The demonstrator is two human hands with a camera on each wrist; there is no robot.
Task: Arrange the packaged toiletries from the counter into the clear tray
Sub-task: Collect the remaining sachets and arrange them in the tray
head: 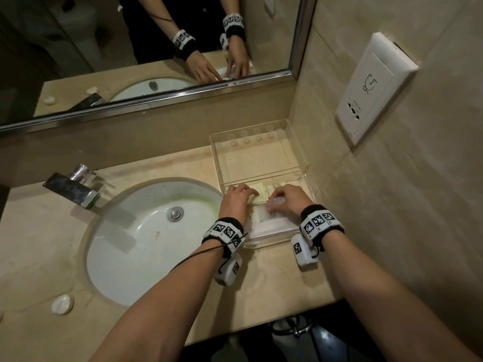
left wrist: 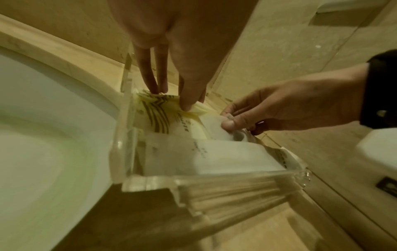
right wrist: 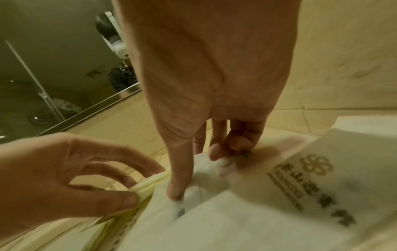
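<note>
Two hands, head view: left hand (head: 236, 198) and right hand (head: 288, 198) inside clear tray (head: 298, 155), at 3 o'clock of sink (head: 146, 239).
Left wrist view: fingers (left wrist: 188, 95) pinching yellow packet (left wrist: 156, 110) in tray's near part.
Right wrist view: thumb and fingertips (right wrist: 217, 152) clamped on white packet (right wrist: 206, 173).

Right hand (right wrist: 214, 101) pinches a white packet (right wrist: 206, 176); left hand (right wrist: 64, 178) pinches a yellow packet (right wrist: 148, 185).

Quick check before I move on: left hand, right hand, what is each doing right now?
Left hand: fingers pinch the yellowish striped packet in the clear tray.
Right hand: fingers pinch a white packet in the same tray.
</note>
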